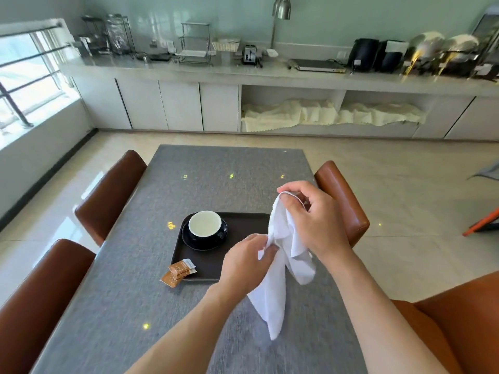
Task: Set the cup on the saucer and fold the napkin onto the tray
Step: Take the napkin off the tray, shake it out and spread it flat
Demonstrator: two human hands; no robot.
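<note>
A black cup with a white inside stands upright on a black saucer, at the far left of a dark brown tray. A white napkin hangs crumpled in the air above the tray's right end. My right hand pinches its top edge, held high. My left hand grips the cloth lower down, near its middle. The napkin's loose tail dangles toward the near table. The tray's right part is hidden behind my hands and the cloth.
Several orange sachets lie across the tray's near left corner. The tray sits on a grey table with brown leather chairs on both sides. A long counter with appliances runs along the far wall.
</note>
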